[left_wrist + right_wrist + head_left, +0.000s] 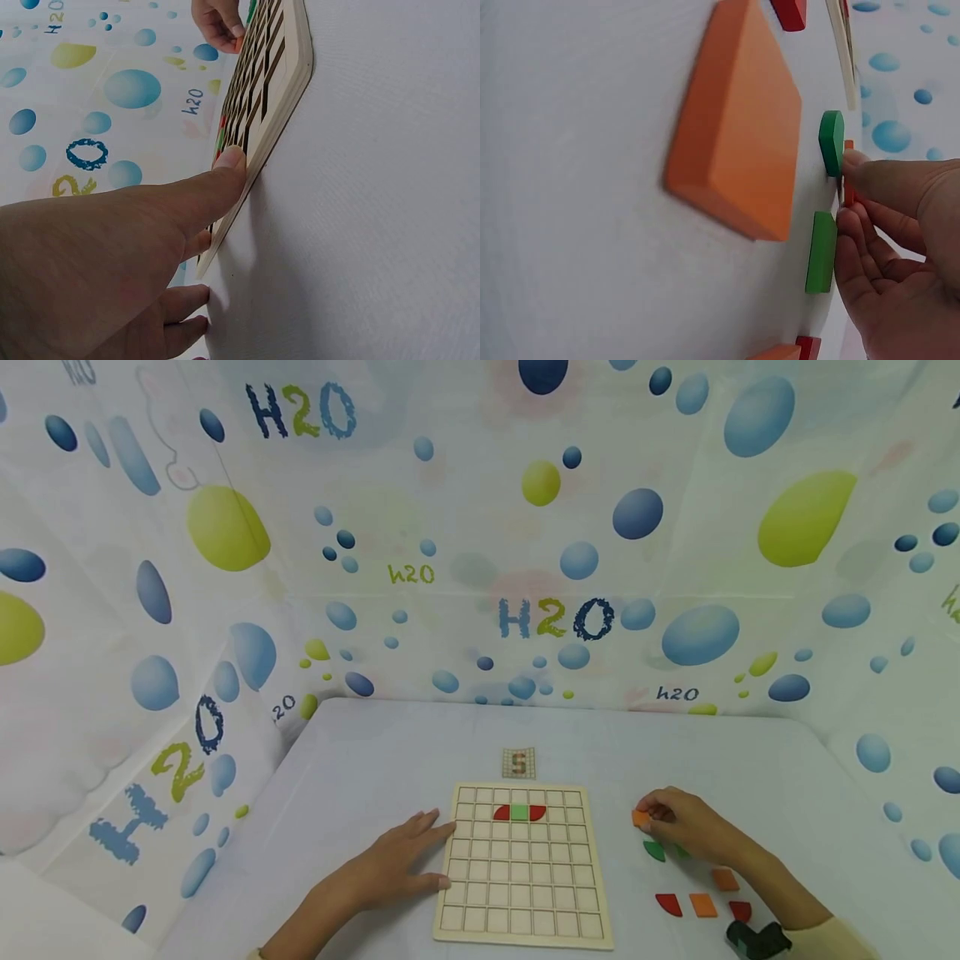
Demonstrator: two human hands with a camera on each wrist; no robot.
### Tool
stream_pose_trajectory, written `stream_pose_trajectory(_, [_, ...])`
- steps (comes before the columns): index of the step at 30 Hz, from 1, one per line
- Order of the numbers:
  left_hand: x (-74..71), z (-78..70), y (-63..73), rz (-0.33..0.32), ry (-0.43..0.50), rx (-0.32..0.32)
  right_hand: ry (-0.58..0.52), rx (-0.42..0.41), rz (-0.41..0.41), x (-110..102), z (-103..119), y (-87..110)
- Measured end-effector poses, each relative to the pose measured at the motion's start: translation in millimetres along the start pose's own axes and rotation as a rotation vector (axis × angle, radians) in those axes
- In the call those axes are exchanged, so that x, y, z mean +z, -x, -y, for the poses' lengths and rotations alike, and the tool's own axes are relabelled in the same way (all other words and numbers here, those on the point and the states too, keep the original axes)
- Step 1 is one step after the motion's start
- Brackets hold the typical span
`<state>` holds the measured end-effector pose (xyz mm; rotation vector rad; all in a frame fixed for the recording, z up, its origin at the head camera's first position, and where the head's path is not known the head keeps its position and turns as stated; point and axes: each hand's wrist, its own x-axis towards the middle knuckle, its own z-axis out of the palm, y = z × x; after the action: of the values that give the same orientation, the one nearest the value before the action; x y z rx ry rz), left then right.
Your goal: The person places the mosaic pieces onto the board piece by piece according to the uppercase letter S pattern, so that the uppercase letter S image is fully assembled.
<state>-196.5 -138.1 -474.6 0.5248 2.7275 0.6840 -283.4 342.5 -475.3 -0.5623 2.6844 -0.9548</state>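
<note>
A wooden grid board (525, 941) lies on the table; near its top a green square tile (519, 812) sits between two red quarter-round tiles (502, 812). At the board's left edge rests my left hand (382, 864), fingers extended; in the left wrist view its thumb (232, 159) touches the rim. To the right of the board, my right hand (692, 823) pinches an orange tile (640, 818) between thumb and fingers. Beside that hand lie a green rounded tile (654, 851) and another green tile (822, 252), partly covered by the hand in the head view.
Closer to me on the right lie orange square tiles (703, 906) and red quarter-round tiles (669, 905). A small pattern card (519, 763) lies beyond the board. A dark wrist strap device (756, 940) is on the right forearm. Printed sheets (450, 635) surround the table.
</note>
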Motion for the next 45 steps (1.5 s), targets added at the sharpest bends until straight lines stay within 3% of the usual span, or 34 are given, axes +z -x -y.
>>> stream_pose_trajectory(6, [1.2,0.9,-0.8,0.001,0.005,-0.015,0.023,-0.027,-0.030,6,8,-7.1])
stream_pose_trajectory(12, [-0.1,0.2,-0.3,0.001,0.006,-0.019,0.039,-0.061,-0.078,15,31,-15.9])
stream_pose_trajectory(18, [-0.7,-0.2,-0.1,-0.001,0.001,-0.015,0.055,-0.012,-0.118,27,53,-27.5])
stream_pose_trajectory(34, [-1.5,-1.0,1.6,-0.003,0.006,-0.012,0.014,-0.044,-0.102,61,109,-51.3])
stream_pose_trajectory(38, [-1.4,-1.0,2.1,-0.008,0.008,-0.009,-0.003,-0.078,-0.090,73,123,-56.2])
stream_pose_trajectory(45, [-0.6,0.4,0.6,-0.012,0.008,-0.013,0.028,-0.210,-0.049,88,139,-61.2])
